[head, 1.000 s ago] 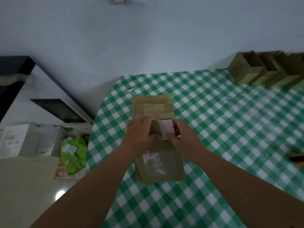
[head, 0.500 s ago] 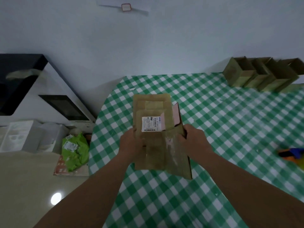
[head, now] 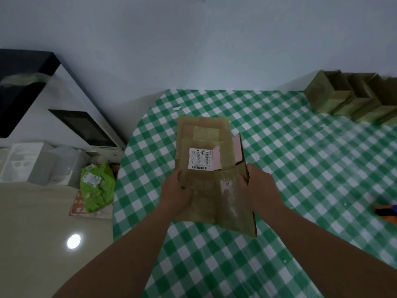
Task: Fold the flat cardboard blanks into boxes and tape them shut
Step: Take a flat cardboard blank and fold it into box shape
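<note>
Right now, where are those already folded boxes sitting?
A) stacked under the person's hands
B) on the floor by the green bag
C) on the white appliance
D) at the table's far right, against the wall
D: the folded boxes stand in a row on the checked table at its far right edge, by the wall.

— How is the light?
— Dim and bluish overall; the wall (head: pixel 193 50) is a flat grey-blue with a brighter patch above the tablecloth's (head: pixel 300 168) far edge.
— Any glare?
— One round white reflection (head: pixel 74 241) on the floor (head: pixel 32 233) at lower left.
— Sharpness?
— Soft throughout. The orange object (head: pixel 386 212) at the right edge is smeared, and straight lines bow toward the corners.
</note>
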